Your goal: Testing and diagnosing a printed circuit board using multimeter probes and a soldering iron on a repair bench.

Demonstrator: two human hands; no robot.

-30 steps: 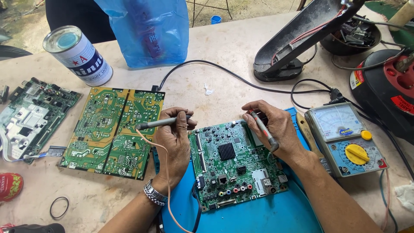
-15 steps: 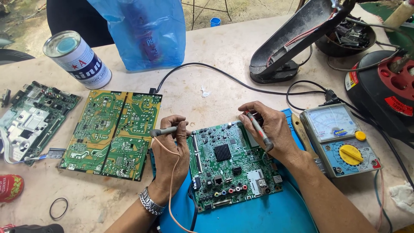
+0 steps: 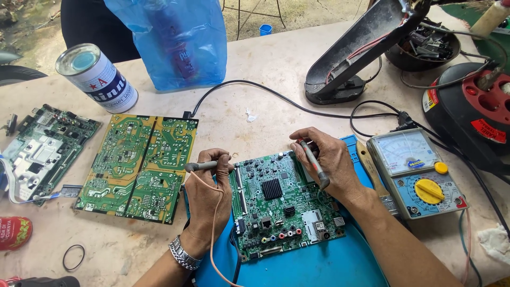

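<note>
Head view: left hand (image 3: pixel 208 194) closed round a grey probe (image 3: pixel 204 166), pen-style; right hand (image 3: pixel 330 162) closed round a red probe (image 3: pixel 314 165). Both tips sit at the top edge of the board (image 3: pixel 284 204), approx. over its upper corners; exact contact pts too small to tell.

Board lies flat on a blue mat (image 3: pixel 319 266) on the tabletop (image 3: pixel 265 64), between the hands. Long axis runs roughly left-right w/ a slight tilt; connector row faces the person, heatsink near centre. Likely light, stiff, fragile: best held by bare edges, not by components.

Grey probe lies approx. horizontal, tip toward the board; thin lead trails down past the wrist. Red probe slants, tip up-left, back end down-right.

Right of the mat: analog meter (image 3: pixel 417 172), yellow dial. Left: a yellow-green board (image 3: pixel 138 167), then another green board (image 3: pixel 45 149). Further back: tin can (image 3: pixel 98 77), blue bag (image 3: pixel 175 40), black cable (image 3: pixel 265 93).
</note>
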